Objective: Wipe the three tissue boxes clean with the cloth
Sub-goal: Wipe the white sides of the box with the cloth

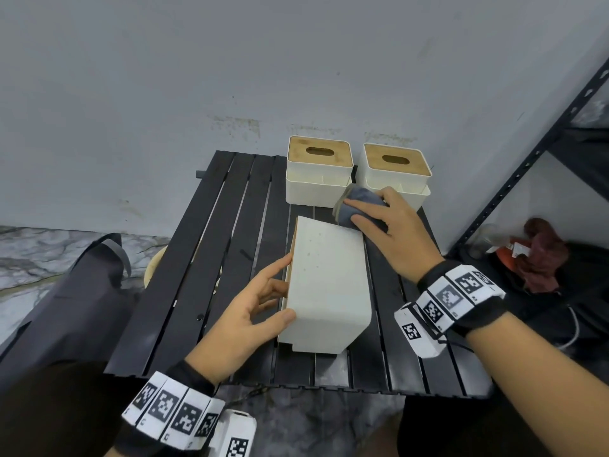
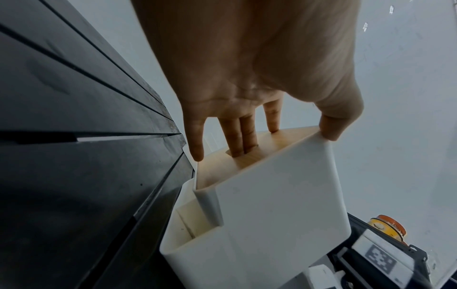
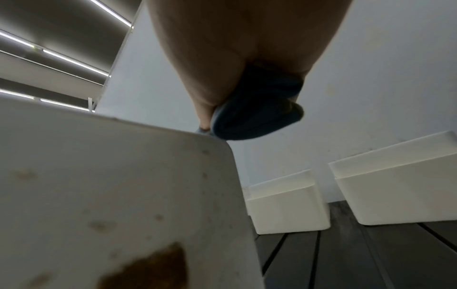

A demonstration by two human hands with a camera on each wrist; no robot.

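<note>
A white tissue box (image 1: 329, 285) lies tipped on its side in the middle of the black slatted table (image 1: 204, 258), with a speckled white face up. The right wrist view shows a brown stain (image 3: 148, 269) on that face. My left hand (image 1: 283, 288) grips the box's left side. In the left wrist view, two fingers (image 2: 242, 136) reach into the slot of its wooden lid and the thumb presses on the top edge. My right hand (image 1: 362, 211) holds a bunched grey-blue cloth (image 1: 362, 196) at the box's far right corner. Two more boxes (image 1: 318, 173) (image 1: 395, 173) stand upright at the back.
A grey wall runs close behind the table. A dark metal shelf rack (image 1: 527, 166) stands at the right, with a red rag and small items (image 1: 540, 255) on the floor beneath it. A dark bag (image 1: 66, 291) leans at the table's left side.
</note>
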